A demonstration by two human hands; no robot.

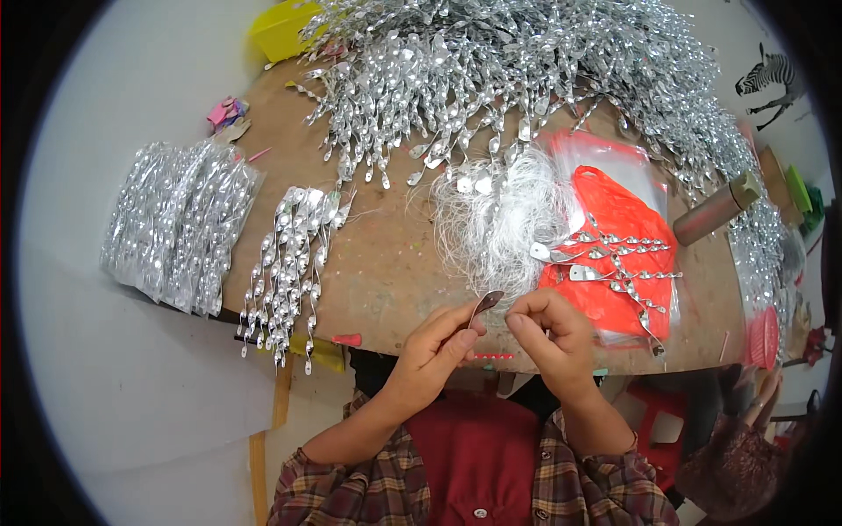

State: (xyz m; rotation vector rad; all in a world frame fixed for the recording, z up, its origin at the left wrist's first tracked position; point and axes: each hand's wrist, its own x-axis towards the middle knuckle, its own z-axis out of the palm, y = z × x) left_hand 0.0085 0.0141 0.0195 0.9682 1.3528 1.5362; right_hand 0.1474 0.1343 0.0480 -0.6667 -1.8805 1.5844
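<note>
Close to the table's near edge, my left hand (pixel 428 358) pinches a shiny silver twisted strip (pixel 488 302) by its flat end, which points up between thumb and fingers. My right hand (pixel 563 344) is just to its right, thumb and index finger pressed together; whatever they hold is too thin to make out. Beyond both hands lies a loose tangle of fine white thread (pixel 504 219). Several silver twisted strips (pixel 605 273) rest crosswise on a red plastic bag (pixel 636 210), beside my right hand.
A large heap of silver spirals (pixel 526 61) covers the table's far side. More strips (pixel 294 232) hang over the left edge near wrapped bundles (pixel 180 228). A metal bottle (pixel 715 210) lies tilted at right. Another person's sleeve (pixel 735 465) shows at lower right, by a red stool (pixel 653 410).
</note>
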